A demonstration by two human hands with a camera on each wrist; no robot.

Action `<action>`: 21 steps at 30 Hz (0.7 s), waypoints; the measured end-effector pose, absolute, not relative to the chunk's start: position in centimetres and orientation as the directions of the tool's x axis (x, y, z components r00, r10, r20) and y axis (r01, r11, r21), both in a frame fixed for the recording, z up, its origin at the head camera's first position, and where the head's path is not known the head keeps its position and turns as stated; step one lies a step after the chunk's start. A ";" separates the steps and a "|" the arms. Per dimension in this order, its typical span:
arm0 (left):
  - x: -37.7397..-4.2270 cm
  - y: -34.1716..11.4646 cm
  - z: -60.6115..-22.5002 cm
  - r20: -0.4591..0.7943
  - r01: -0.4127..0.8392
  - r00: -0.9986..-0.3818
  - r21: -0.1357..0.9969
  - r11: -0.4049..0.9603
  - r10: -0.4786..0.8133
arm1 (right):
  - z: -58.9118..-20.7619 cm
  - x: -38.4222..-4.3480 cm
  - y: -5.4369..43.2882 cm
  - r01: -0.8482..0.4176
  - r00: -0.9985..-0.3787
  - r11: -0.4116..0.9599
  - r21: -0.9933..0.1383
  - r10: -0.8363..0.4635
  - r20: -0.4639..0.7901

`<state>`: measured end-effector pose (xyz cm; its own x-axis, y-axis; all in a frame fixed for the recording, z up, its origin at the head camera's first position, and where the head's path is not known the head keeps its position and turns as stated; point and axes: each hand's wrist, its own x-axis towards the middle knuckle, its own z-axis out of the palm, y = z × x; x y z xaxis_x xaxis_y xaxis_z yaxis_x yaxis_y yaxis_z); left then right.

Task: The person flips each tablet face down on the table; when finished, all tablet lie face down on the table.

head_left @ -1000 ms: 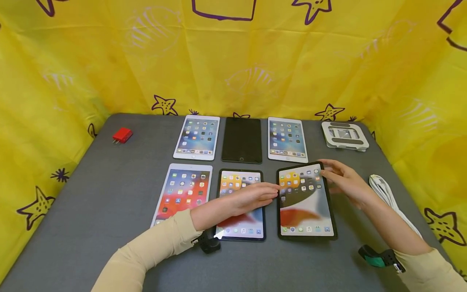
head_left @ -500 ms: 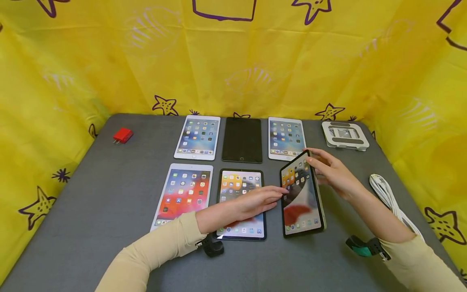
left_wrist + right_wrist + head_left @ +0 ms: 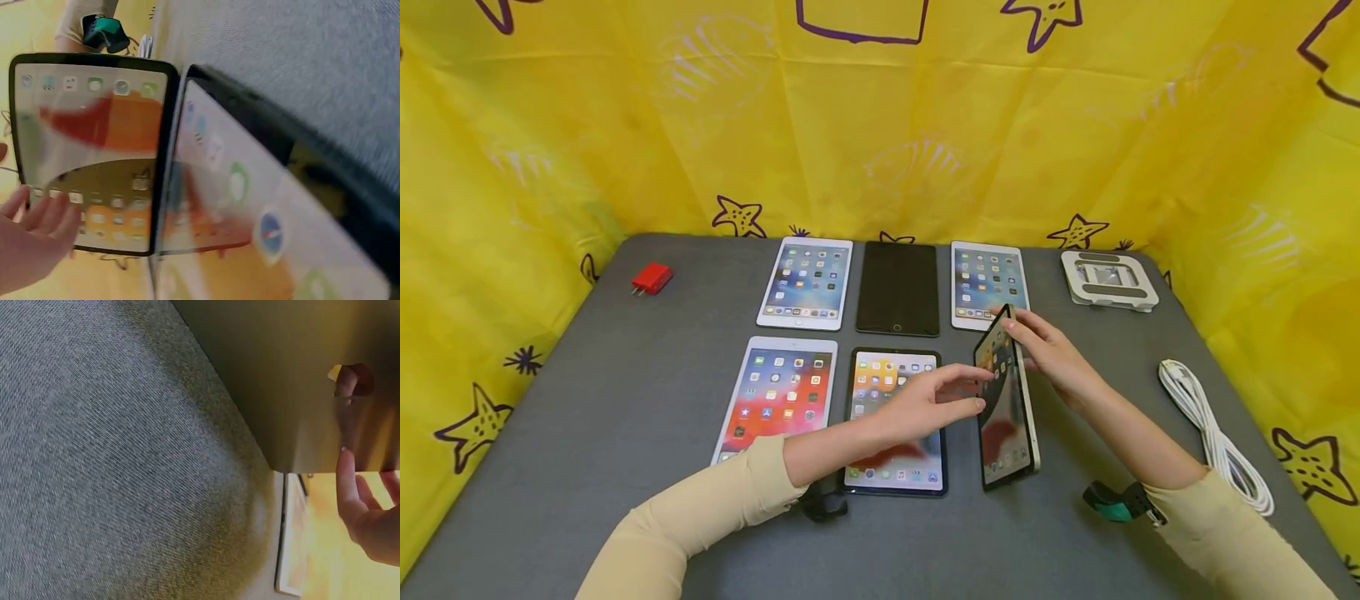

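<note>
Well to the left of the grip and a little farther back, a red charger plug [image 3: 657,276] lies on the grey table [image 3: 625,400]. Next come two white-framed tablets on the grip's left, one behind the other: the red-and-blue tablet [image 3: 801,383] in front, partly covered by the left sleeve [image 3: 715,500], and the blue-screened tablet [image 3: 805,279] behind it. Closer to the grip's left, a dark-screened tablet [image 3: 897,287] lies behind a flat black-framed tablet [image 3: 891,471], with the left hand [image 3: 917,408] reaching across the latter. That hand's fingers are spread apart, their tips at the tilted tablet's screen — whether they press on it, I cannot tell.

At the grip itself is the tilted tablet [image 3: 1003,429], steeply raised, its screen facing left. The right hand [image 3: 1048,354] pinches its far upper corner, thumb toward the screen side, a finger against the back. Whether its lower edge rests on the table is unclear. Just beyond the grip lies another white tablet [image 3: 990,279]; to its right, farther back, a white folded frame [image 3: 1108,292] — and, right and nearer, a bundled white cable [image 3: 1213,433].
</note>
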<state>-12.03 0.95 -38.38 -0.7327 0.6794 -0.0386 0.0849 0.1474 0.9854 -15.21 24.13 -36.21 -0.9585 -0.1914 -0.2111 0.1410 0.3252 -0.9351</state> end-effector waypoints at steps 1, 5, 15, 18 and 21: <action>-11.8 0.8 -38.0 0.019 0.155 -0.725 0.978 0.137 0.688 | -36.3 -15.3 24.0 0.141 -0.958 0.330 -0.933 -0.192 -0.213; -11.1 0.3 -37.0 0.198 0.415 -0.668 0.899 0.138 0.718 | -36.6 -15.5 23.6 0.137 -0.955 0.323 -0.936 -0.210 -0.212; -10.2 1.0 -36.8 0.313 0.720 -0.503 0.667 0.191 0.806 | -37.2 -15.9 22.9 0.125 -0.951 0.329 -0.936 -0.227 -0.207; -10.2 1.1 -37.0 0.332 0.756 -0.496 0.620 0.211 0.802 | -37.2 -15.9 22.8 0.129 -0.951 0.344 -0.930 -0.223 -0.214; -10.1 1.2 -37.2 0.356 0.767 -0.501 0.605 0.214 0.789 | -37.1 -15.9 22.7 0.134 -0.951 0.361 -0.923 -0.217 -0.223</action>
<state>-10.13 1.24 -37.18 -0.5008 0.7892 0.3555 0.7668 0.2139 0.6052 -15.90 22.71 -37.10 -0.9505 -0.2168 -0.2225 0.1336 0.3614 -0.9228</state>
